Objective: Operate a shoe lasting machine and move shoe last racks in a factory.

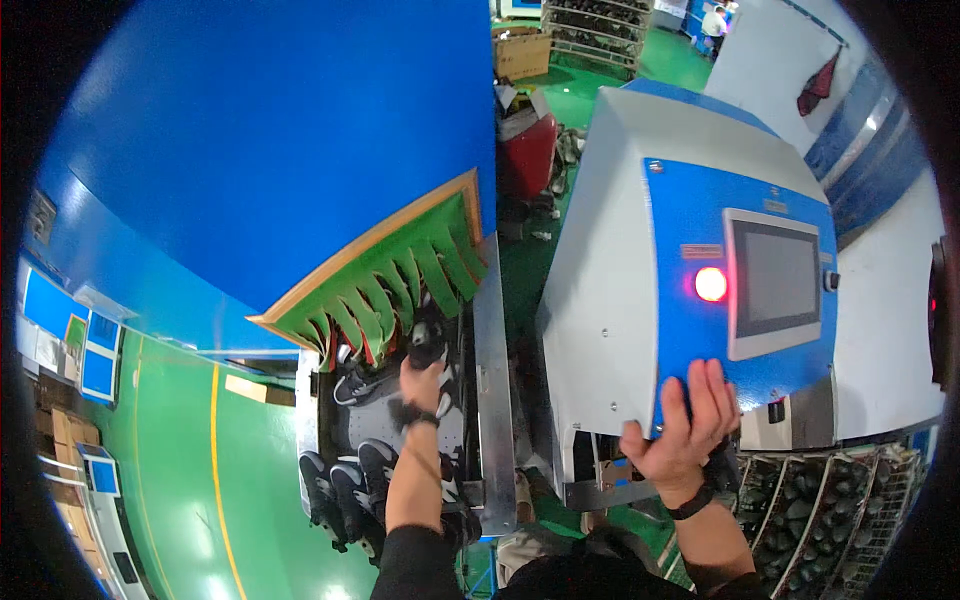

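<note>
My left hand (422, 385) reaches forward over a perforated conveyor bed (385, 427), its fingers closed round a black shoe (427, 340) just in front of a green strip curtain (390, 295). A grey-and-black shoe (352, 388) lies to the left of that hand, close to the strips. Nearer me, several black shoes (347, 485) stand in a row on the conveyor's near end. My right hand (690, 425) lies with spread fingers against the lower edge of a blue control panel (690, 340), holding nothing.
The panel carries a glowing red button (711, 284) and a dark screen (777, 283). A large blue machine housing (290, 130) rises over the curtain. Racks of dark shoe-shaped pieces (810, 510) stand at lower right. A metal side rail (493, 400) borders the conveyor.
</note>
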The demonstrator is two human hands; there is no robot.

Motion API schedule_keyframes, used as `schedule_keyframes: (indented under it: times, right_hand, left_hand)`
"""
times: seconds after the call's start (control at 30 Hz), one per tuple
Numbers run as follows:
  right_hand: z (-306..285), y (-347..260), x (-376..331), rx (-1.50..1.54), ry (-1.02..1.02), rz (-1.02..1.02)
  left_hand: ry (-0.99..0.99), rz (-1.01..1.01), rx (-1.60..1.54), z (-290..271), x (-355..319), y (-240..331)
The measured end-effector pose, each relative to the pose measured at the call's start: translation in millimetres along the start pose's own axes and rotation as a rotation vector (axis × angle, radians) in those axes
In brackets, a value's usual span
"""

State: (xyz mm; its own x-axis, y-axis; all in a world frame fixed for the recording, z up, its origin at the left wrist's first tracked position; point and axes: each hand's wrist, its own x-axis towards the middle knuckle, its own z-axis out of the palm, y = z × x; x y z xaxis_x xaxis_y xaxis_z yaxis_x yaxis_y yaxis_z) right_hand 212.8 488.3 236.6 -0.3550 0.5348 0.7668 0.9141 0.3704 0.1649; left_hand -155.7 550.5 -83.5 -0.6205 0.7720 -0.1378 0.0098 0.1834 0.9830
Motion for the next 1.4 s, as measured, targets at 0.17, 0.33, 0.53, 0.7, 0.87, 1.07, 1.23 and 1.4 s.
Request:
schedule_keyframes:
  times: [0.17, 0.33, 0.53, 0.7, 0.87, 1.07, 1.23, 1.4]
  right_hand:
    - [-27.3, 1.0, -7.9, 0.298, -0.087, 0.118]
    - [-84.5, -15.2, -97.4, 1.431, -0.452, 0.395]
    - [-91.1, 27.2, -139.5, 1.727, -0.652, 0.71]
    - [-129.4, 76.2, -147.5, 1.144, -0.599, 0.315]
    - [-121.0, 129.2, -240.3, 1.547, -0.857, 0.858]
    - [-126.3, 126.6, -224.5, 1.605, -0.648, 1.273]
    - [-106.9, 137.2, -240.3, 1.811, -0.313, 1.623]
    - [-92.4, 141.7, -200.6, 1.101, -0.619, 0.971]
  left_hand:
    - [-0.176, -0.113, -0.518, -48.7, -132.4, 96.3]
    - [-0.471, -0.408, -0.602, -34.9, -323.2, 164.5]
    - [-0.433, -0.339, -0.219, 54.4, -419.5, 198.4]
    - [-0.339, 0.212, 0.62, 85.8, -458.3, 184.6]
    - [-0.663, 0.294, 0.554, 97.8, -497.2, 162.9]
    - [-0.586, -0.631, -0.291, 112.9, -482.7, 145.9]
    - [-0.874, -0.377, 0.058, 85.1, -436.0, 133.7]
    - [-1.096, -0.406, 0.293, 68.5, -437.7, 145.2]
